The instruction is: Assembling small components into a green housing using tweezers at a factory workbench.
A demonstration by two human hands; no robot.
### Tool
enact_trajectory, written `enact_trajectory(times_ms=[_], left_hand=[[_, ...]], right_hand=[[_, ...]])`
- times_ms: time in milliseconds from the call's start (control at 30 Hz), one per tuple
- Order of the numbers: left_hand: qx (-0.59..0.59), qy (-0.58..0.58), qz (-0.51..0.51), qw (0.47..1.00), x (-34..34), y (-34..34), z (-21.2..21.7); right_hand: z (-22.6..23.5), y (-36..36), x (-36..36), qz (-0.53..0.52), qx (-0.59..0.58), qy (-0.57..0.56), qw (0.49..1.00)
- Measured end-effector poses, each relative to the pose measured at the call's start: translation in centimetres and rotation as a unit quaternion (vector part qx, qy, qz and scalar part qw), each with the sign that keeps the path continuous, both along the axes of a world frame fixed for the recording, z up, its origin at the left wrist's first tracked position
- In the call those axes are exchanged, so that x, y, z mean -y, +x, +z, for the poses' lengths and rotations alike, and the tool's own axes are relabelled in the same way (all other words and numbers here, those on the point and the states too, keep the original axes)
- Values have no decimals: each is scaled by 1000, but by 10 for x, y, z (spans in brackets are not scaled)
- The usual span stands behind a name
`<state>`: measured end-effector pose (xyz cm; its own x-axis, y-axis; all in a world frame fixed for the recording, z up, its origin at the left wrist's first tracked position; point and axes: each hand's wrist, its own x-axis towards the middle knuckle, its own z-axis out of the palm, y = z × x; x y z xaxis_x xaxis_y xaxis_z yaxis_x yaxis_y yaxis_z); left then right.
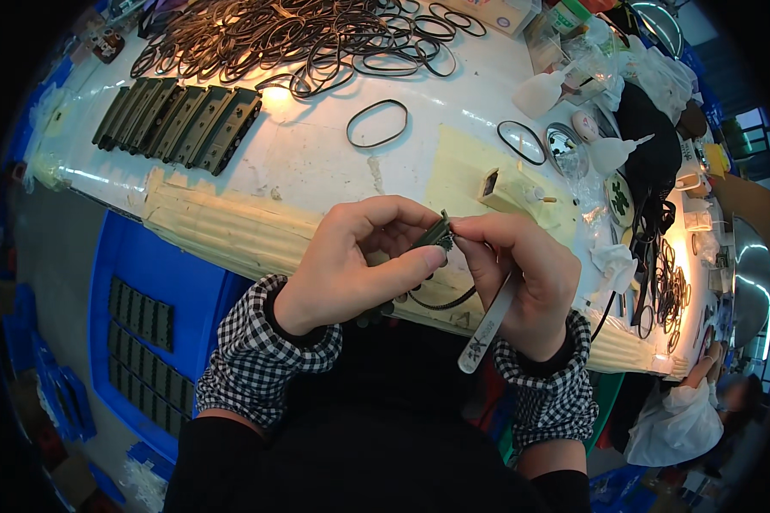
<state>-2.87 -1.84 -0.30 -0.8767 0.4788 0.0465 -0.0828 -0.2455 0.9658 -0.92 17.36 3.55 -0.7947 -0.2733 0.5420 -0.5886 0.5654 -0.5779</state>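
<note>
Above the table's front edge, my left hand (359, 256) is closed around a small dark green plastic part (431, 241), thumb in front and fingers behind. My right hand (529, 269) meets it at the part's right end, thumb and forefinger pinched close against it. Metal tweezers (488, 329) lie in the right palm, their broad end slanting down toward me. Exactly what the right fingertips pinch is too small to tell. Beneath the hands a stretch of black belt (449, 303) curves; the hands hide where it leads.
A row of green curved parts (180, 124) stands at the left, below a heap of black belt loops (291, 43). One loop (406, 118) lies apart. White squeeze bottles (539, 92) and clutter crowd the right. A blue tray (103, 265) with dark green strips sits lower left.
</note>
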Motion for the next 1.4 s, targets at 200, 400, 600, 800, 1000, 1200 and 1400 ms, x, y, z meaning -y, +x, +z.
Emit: enact_trajectory(times_ms=[200,400,600,800,1000,1200,1400], left_hand=[[-15,-9,15,1000,-1,1,-3],[-36,-12,21,999,-3,2,-5],[-1,-48,-32,998,5,1,3],[-15,-29,-11,999,3,2,-4],[0,6,19,1000,0,3,-6],[-3,41,75,996,-8,5,-8],[-20,19,91,995,-10,6,-3]], right_hand=[[-4,-2,0,23,-33,11,999],[-9,-4,0,28,-69,21,997],[-7,-1,2,22,-70,28,997],[-8,1,4,19,-52,16,998],[-10,-2,3,24,-78,17,997],[-13,1,5,13,-111,36,993],[-12,2,7,-22,-72,20,997]])
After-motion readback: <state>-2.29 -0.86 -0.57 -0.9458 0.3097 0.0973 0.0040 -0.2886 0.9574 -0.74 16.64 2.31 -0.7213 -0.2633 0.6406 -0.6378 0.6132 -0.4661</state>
